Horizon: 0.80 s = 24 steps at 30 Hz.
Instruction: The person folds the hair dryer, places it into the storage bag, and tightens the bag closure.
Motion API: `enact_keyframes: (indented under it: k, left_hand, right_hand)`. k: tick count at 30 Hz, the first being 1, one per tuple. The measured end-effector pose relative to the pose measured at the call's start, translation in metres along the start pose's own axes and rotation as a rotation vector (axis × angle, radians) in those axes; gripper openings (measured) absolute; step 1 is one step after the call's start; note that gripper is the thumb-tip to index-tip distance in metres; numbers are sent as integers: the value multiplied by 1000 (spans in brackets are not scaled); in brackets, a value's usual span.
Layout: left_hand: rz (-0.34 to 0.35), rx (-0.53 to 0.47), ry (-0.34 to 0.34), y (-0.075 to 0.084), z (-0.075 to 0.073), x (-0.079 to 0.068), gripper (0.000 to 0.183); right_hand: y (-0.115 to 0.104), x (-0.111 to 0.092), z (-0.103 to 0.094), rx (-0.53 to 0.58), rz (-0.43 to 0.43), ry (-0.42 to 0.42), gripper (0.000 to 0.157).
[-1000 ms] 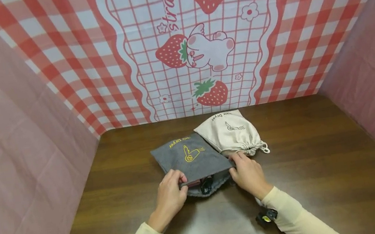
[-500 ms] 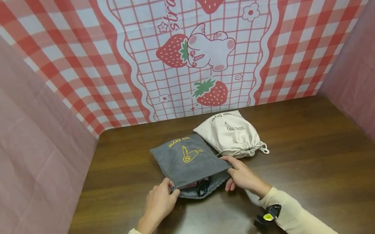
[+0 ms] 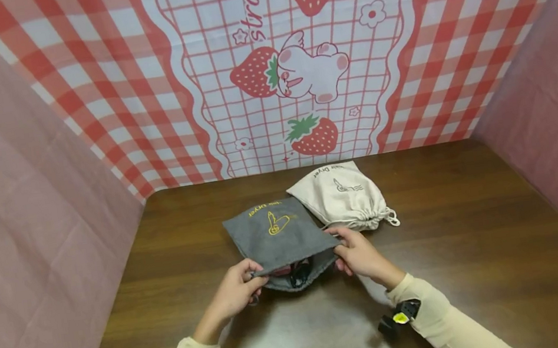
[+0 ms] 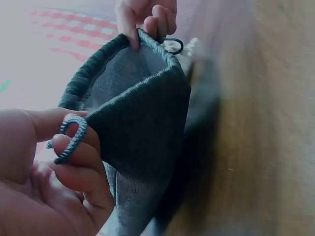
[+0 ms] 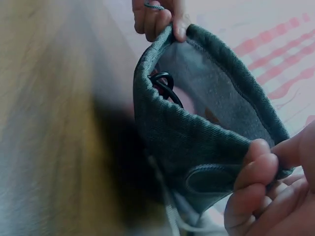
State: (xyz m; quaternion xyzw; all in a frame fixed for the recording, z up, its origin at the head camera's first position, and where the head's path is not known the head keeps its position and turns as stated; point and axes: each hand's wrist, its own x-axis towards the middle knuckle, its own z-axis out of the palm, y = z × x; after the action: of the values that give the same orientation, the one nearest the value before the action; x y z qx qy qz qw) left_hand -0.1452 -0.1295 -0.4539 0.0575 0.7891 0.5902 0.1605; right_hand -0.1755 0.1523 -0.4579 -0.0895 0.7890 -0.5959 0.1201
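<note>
A grey drawstring bag (image 3: 280,239) with a yellow hair dryer print lies on the table, its mouth spread toward me. My left hand (image 3: 234,292) pinches the left corner of the mouth; a loop of grey drawstring (image 4: 75,140) rests over its fingers in the left wrist view. At the opposite corner, my right hand (image 3: 362,254) pinches the rim between thumb and fingers. Inside the bag a coiled black cord (image 5: 165,87) shows, with something pinkish beside it, mostly hidden by the cloth.
A cream drawstring bag (image 3: 343,197), also printed with a hair dryer, lies just behind and right of the grey one, its neck gathered. The brown wooden table (image 3: 463,267) is bounded by a red checked cloth (image 3: 129,100) at the back and pink cloth walls at the sides.
My left hand has shifted left to the mouth's corner, and my right hand has changed its hold on the right corner. The bag's mouth is spread wider.
</note>
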Motion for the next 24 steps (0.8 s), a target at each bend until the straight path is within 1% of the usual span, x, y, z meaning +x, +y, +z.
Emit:
enact_keyframes:
  k: [2,5,11,14,16,19,21,24]
  left_hand:
    - [6,-42,-5,4,-5,0,18]
    - [22,-110,6,13,-13,-1,19]
    - [67,-240,74,39,-29,-3,11]
    - [105,-261,101,54,-35,-3,10]
    - [136,-259,105,62,-38,-3,10]
    - [166,-223,75,69,-41,-3,9]
    - [167,-193,32,71,-42,-3,9]
    - [170,-102,-45,72,-46,-4,12]
  right_hand:
    - [-8,-1,-1,-5,-26,2,47]
    - [-24,-3,-3,21,-73,-1,45]
    - [-58,-8,-11,93,-183,4,30]
    - [-72,-11,-16,135,-244,29,21]
    - [-79,-14,-20,145,-281,49,19]
    - [-84,-17,-25,142,-315,65,21]
    - [-84,-19,-28,128,-319,67,24]
    - [-83,-21,-32,104,-322,73,20]
